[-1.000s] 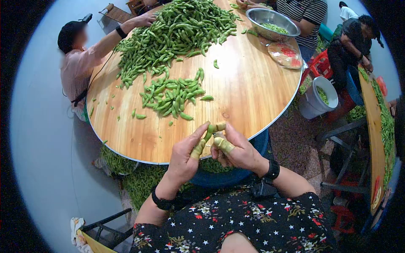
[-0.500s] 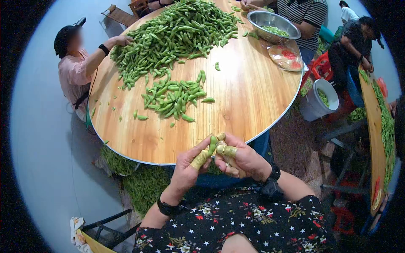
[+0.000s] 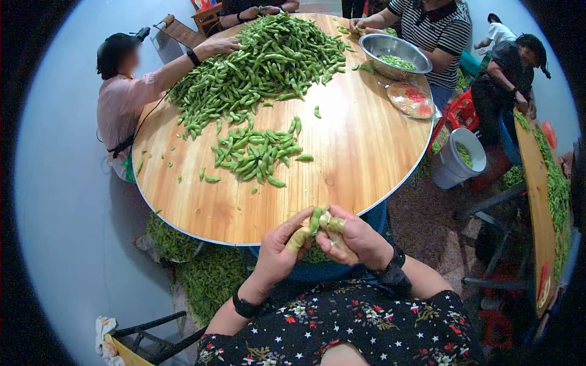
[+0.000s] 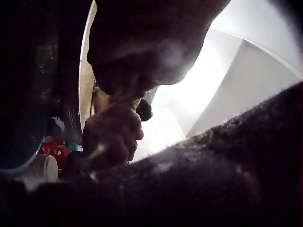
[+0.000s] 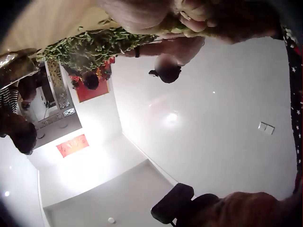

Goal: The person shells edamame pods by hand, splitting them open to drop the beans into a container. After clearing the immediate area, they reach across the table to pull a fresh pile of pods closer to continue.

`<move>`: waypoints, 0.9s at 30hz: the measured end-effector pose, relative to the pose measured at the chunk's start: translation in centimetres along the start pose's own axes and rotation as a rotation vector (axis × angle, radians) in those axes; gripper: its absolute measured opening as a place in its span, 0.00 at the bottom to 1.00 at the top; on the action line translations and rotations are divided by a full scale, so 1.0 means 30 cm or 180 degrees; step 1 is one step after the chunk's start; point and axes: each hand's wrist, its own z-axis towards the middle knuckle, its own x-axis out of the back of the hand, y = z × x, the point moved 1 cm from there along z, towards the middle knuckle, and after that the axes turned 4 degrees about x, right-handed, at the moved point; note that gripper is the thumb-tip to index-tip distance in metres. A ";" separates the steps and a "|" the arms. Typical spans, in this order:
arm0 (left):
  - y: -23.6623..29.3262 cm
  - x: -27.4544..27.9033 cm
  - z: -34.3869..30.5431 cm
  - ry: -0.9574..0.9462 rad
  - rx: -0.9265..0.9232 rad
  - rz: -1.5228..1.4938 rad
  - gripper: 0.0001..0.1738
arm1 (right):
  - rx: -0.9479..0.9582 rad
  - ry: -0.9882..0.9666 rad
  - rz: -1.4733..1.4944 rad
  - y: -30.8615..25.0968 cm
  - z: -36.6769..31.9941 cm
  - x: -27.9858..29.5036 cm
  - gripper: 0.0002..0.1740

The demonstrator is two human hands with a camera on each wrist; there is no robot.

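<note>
Low over the table's near edge, my two hands meet around a green soybean pod (image 3: 315, 221). My left hand (image 3: 278, 249) pinches it from the left, its thumb in a yellowish wrapping. From the right, the wrapped thumb and bent fingers of my right hand (image 3: 355, 239) grip the pod's other side. The left wrist view is mostly dark, with the hands in silhouette. Curled fingers (image 5: 189, 16) show at the top of the right wrist view. Nearest beyond my hands lies a small group of pods (image 3: 259, 154) on the round wooden table (image 3: 360, 155).
A large pod heap (image 3: 274, 61) covers the table's far left. At the far right stand a metal bowl (image 3: 415, 67) of shelled beans and a bagged round item (image 3: 410, 100). A blue tub (image 3: 375, 219) sits under the near edge, a white bucket (image 3: 452, 168) to the right. Other people sit around.
My hands have drawn closer together around the pod, and the right fingertips have come down beside it. The person at left pulled a hand back, then reached to the heap again.
</note>
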 end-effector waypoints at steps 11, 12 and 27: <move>0.028 -0.048 0.042 0.0772 -0.1328 0.1871 0.05 | 0.0644 0.0388 -0.1302 -0.022 0.018 -0.047 0.09; 0.006 -0.049 0.054 0.0817 -0.1247 0.1672 0.06 | 0.0702 0.0444 -0.1375 -0.023 0.021 -0.049 0.09; -0.039 0.038 0.119 0.0814 -0.1788 0.2339 0.11 | 0.2217 0.1017 -0.3623 -0.055 0.089 -0.033 0.16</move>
